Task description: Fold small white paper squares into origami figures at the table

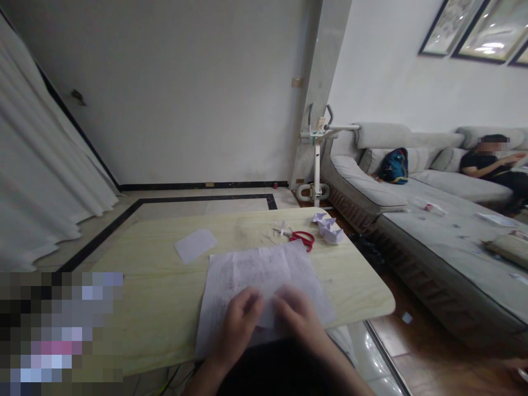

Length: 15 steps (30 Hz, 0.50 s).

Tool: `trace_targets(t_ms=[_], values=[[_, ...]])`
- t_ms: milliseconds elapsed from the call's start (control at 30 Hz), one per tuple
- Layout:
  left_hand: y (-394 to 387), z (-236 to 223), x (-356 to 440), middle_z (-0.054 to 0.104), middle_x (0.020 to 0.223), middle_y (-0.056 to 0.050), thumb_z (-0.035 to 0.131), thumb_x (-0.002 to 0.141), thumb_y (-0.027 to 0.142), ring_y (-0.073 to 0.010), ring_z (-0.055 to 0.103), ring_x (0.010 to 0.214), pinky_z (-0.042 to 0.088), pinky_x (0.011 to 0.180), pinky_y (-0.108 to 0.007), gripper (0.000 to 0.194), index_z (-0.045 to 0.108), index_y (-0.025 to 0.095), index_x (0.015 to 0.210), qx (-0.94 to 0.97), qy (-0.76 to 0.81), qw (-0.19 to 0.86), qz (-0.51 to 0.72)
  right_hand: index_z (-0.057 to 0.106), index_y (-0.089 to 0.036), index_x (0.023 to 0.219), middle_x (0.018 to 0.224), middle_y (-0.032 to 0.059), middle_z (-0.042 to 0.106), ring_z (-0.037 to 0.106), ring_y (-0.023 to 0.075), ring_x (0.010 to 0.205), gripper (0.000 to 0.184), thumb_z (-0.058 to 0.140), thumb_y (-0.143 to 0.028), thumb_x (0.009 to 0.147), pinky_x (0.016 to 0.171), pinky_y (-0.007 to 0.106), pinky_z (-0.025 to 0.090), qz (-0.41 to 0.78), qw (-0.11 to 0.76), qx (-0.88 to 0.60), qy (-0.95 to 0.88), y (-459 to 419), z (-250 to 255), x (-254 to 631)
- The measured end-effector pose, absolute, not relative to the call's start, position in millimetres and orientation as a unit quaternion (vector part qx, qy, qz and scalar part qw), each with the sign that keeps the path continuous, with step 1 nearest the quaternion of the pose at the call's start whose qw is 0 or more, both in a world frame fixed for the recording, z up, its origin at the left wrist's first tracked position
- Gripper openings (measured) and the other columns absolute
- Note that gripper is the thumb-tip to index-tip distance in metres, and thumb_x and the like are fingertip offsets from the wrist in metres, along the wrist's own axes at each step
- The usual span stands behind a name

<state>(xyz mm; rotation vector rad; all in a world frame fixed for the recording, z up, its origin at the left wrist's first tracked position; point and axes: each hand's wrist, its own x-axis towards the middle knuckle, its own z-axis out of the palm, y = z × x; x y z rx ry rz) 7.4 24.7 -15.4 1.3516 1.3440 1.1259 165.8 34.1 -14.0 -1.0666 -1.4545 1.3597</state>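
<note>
A large sheet of printed paper [243,269] lies on the near part of the pale wooden table [157,313]. Over it, my left hand [243,316] and my right hand [299,313] face each other with curled fingers, blurred by motion. Between them is a small piece of white paper [267,318], pinched at its sides; its outline is faint. Past the sheet's far edge lie red-handled scissors [303,238] with thin scraps by the blades. Folded white paper pieces [329,228] sit to their right. A cut white paper [196,246] lies flat at the left.
A grey sofa [445,214] runs along the right, with a blue backpack [395,166] on it and a person [490,165] seated farther along. White exercise equipment [317,159] stands behind the table's far right corner. A white curtain [41,165] hangs at left.
</note>
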Motion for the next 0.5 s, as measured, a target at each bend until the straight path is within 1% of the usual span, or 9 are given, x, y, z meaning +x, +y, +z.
trace_targets(t_ms=[167, 333, 500], values=[[22.9, -16.4, 7.2, 0.052, 0.062, 0.004, 0.056, 0.085, 0.038, -0.0156, 0.053, 0.063, 0.042, 0.058, -0.021, 0.024, 0.056, 0.021, 0.069, 0.556, 0.529, 0.446, 0.462, 0.05, -0.018, 0.068, 0.061, -0.0037, 0.045, 0.041, 0.0122, 0.058, 0.03, 0.055, -0.04, 0.087, 0.053, 0.024, 0.036, 0.532, 0.431, -0.423, -0.594, 34.5, -14.2, 165.7], [23.0, -13.9, 8.2, 0.048, 0.06, 0.006, 0.056, 0.084, 0.039, -0.0145, 0.049, 0.059, 0.039, 0.054, -0.021, 0.026, 0.052, 0.021, 0.066, 0.547, 0.535, 0.458, 0.452, 0.051, -0.018, 0.068, 0.062, -0.0035, 0.045, 0.041, 0.0122, 0.058, 0.029, 0.053, -0.039, 0.088, 0.053, 0.024, 0.036, 0.528, 0.429, -0.424, -0.598, 34.7, -15.3, 165.9], [24.3, -15.3, 7.8, 0.045, 0.059, 0.006, 0.053, 0.085, 0.037, -0.0141, 0.047, 0.059, 0.038, 0.055, -0.021, 0.025, 0.049, 0.022, 0.065, 0.555, 0.532, 0.455, 0.45, 0.048, -0.018, 0.066, 0.06, -0.0038, 0.043, 0.039, 0.012, 0.058, 0.03, 0.054, -0.039, 0.087, 0.052, 0.024, 0.034, 0.524, 0.426, -0.426, -0.602, 34.2, -15.7, 165.1]])
